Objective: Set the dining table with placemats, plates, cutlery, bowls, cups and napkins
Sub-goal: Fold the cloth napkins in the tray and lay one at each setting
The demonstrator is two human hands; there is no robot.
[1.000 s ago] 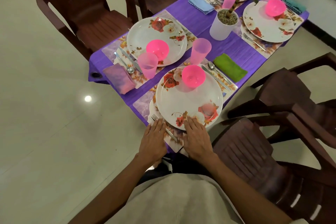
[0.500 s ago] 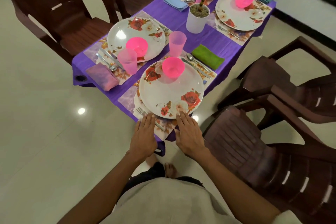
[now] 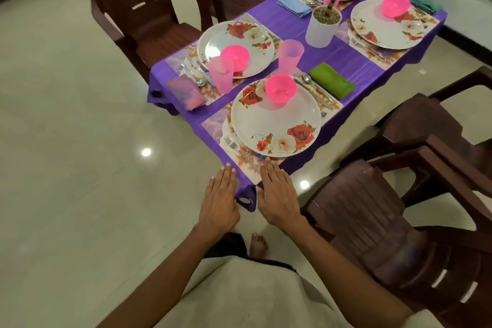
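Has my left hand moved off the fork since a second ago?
Yes. The left hand has drawn back toward the body: its fingers lay over the fork before and now only reach the table's corner edge.

No readable text, seemingly, anywhere.

A floral plate (image 3: 275,117) is set on a placemat (image 3: 213,125) — pink bowl (image 3: 281,88) upon it; fork (image 3: 239,150) laid left, pink cup (image 3: 290,57) upright behind.
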